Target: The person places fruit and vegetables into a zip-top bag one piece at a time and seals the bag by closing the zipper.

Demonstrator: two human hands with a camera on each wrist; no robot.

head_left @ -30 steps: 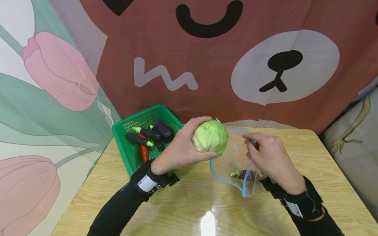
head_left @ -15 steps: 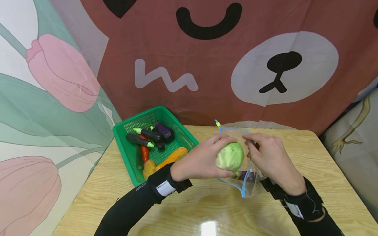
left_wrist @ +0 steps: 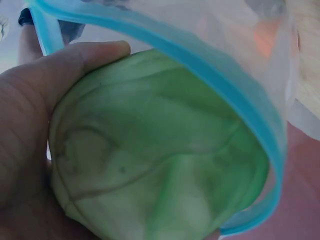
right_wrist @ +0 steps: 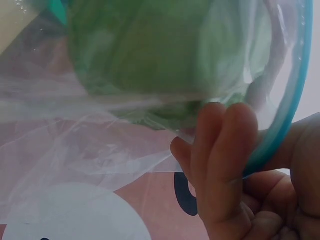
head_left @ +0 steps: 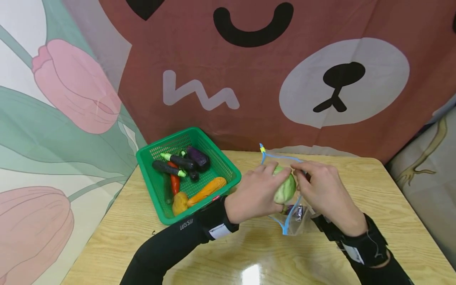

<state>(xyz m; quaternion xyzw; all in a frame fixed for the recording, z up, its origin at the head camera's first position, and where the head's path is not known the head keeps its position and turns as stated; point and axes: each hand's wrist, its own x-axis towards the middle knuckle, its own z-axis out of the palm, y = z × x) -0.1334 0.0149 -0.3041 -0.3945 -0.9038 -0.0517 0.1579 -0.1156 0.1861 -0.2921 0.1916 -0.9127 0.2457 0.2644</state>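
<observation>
My left hand (head_left: pixel 256 192) grips a pale green cabbage (head_left: pixel 285 190) from its left side. In the left wrist view the cabbage (left_wrist: pixel 160 150) sits in the mouth of a clear zip bag, partly behind its blue rim (left_wrist: pixel 235 95). My right hand (head_left: pixel 322 190) pinches the bag's rim between thumb and fingers, as the right wrist view shows with the bag's blue edge (right_wrist: pixel 295 95) passing between them. Through the clear plastic there, the cabbage (right_wrist: pixel 165 60) shows green. A purple eggplant (head_left: pixel 287 209) lies low in the bag, partly hidden by my left hand.
Left of the bag stands a green plastic basket (head_left: pixel 154 206). It holds several dark eggplants (head_left: pixel 198 158), a red pepper or carrot (head_left: pixel 175 184), a cucumber (head_left: pixel 168 189), a yellow-orange long vegetable (head_left: pixel 207 190) and a potato-like lump (head_left: pixel 180 203). A patterned cloth hangs behind the wooden table (head_left: pixel 213 257).
My left hand has carried the cabbage rightward and down, from above the table into the bag's mouth. My right hand has stayed nearly still, holding the rim; the bag's lower corner has shifted left.
</observation>
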